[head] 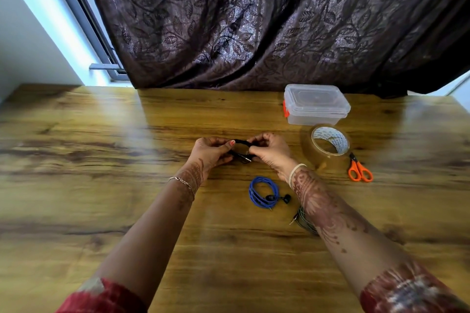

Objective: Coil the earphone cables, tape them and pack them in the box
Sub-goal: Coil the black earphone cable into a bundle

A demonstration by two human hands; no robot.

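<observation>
Mid-worktop, held just above the wood grain: a black earphone cable [241, 142], partly looped, plug end poking out below the loop. Left hand [211, 151] on one side, grip pinched on the cable between thumb and fingertips. Right hand [270, 151] on the other, grip likewise curled round the same loop.

Nearer the body, flat on the wooden worktop [101, 160], a blue earphone cable [262, 192] wound into a ring, two dark earbuds resting at its right edge. Just beside it, half hidden under the right forearm, a third cable [302, 218], dark, with a metal plug showing; coiled or loose, hard to tell.

Toward the far right, a clear plastic box [315, 105], lid on, orange clasp at its left end. In front of the box, a roll of clear tape [328, 146] lying flat. Just right of the roll, orange-handled scissors [360, 171], blades closed, pointing toward the tape.

Behind the worktop, a dark leaf-patterned curtain [254, 20] and, at far left, a window frame [98, 30].
</observation>
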